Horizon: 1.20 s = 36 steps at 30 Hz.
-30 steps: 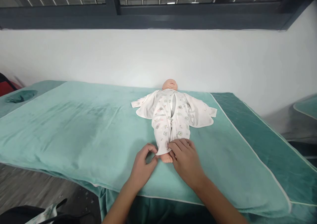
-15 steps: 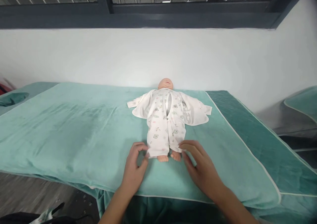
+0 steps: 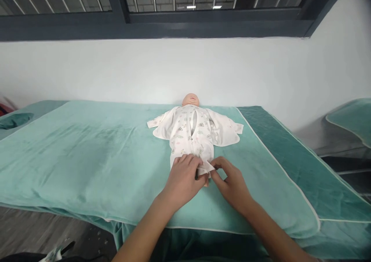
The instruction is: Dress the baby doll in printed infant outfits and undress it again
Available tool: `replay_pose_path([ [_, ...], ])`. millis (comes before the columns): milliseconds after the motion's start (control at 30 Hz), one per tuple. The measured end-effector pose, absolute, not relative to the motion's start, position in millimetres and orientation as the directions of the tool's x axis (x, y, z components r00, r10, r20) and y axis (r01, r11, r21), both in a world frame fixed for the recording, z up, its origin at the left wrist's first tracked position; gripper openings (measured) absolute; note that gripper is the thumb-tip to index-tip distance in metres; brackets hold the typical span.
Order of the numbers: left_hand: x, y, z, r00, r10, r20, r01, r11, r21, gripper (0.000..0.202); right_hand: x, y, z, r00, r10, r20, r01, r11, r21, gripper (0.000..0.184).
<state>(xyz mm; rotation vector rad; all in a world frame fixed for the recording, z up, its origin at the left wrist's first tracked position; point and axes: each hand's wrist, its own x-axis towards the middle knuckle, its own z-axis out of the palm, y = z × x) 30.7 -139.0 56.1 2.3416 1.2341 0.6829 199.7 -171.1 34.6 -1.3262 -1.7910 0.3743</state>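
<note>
A baby doll [image 3: 190, 99] lies on its back on a teal towel [image 3: 95, 153], head toward the white wall. It wears a white printed romper [image 3: 193, 132] with the sleeves spread out flat. My left hand [image 3: 184, 181] rests over the doll's legs, fingers curled onto the romper's left leg cuff. My right hand [image 3: 232, 182] pinches the hem of the right leg cuff beside it. The doll's feet are mostly hidden under my hands.
The towel covers a padded bed [image 3: 292, 153] in darker teal that runs along the wall. Another teal-covered surface [image 3: 352, 119] stands at the right. A dark teal cloth [image 3: 14, 121] lies at far left. Grey floor shows at lower left.
Both hands moved inward from either side of the doll's feet and closed on the romper's leg cuffs. The feet, visible half a second ago, are now covered.
</note>
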Motion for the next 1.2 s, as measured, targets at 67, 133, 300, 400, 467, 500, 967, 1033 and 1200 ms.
replay_pose_path([
  [67,35,-139,56,0.468,0.857,0.217,0.668,-0.504,0.548,0.010,199,-173,42,-0.073,0.886,0.458,0.611,0.403,-0.681,0.007],
  [133,37,-138,55,0.451,0.865,0.220,0.679,-0.492,0.544,0.007,200,-174,44,-0.096,0.881,0.464,0.616,0.419,-0.668,0.006],
  [300,29,-139,50,0.463,0.839,0.287,0.655,-0.541,0.528,0.016,209,-179,38,-0.175,0.871,0.458,0.661,0.449,-0.601,0.007],
  [400,20,-151,47,0.511,0.793,0.332,0.623,-0.608,0.492,0.018,218,-185,37,-0.278,0.878,0.389,0.663,0.469,-0.584,0.006],
  [467,14,-160,48,0.551,0.754,0.359,0.605,-0.657,0.451,0.019,224,-189,39,-0.340,0.882,0.326,0.659,0.471,-0.586,0.007],
  [500,11,-164,49,0.567,0.734,0.374,0.592,-0.679,0.435,0.019,227,-190,42,-0.366,0.883,0.295,0.657,0.470,-0.590,0.006],
  [967,-41,-35,-3,0.235,0.832,0.503,0.795,-0.462,0.393,0.034,254,-78,1,-0.248,0.828,0.503,0.806,0.464,-0.367,0.023],
  [1033,-42,-21,-8,0.302,0.835,0.459,0.826,-0.470,0.312,0.040,251,-60,-9,-0.317,0.819,0.478,0.819,0.490,-0.297,0.028],
  [1200,-36,3,-3,0.522,0.772,0.362,0.762,-0.613,0.208,0.043,246,-42,-18,-0.359,0.825,0.435,0.834,0.493,-0.247,0.030],
])
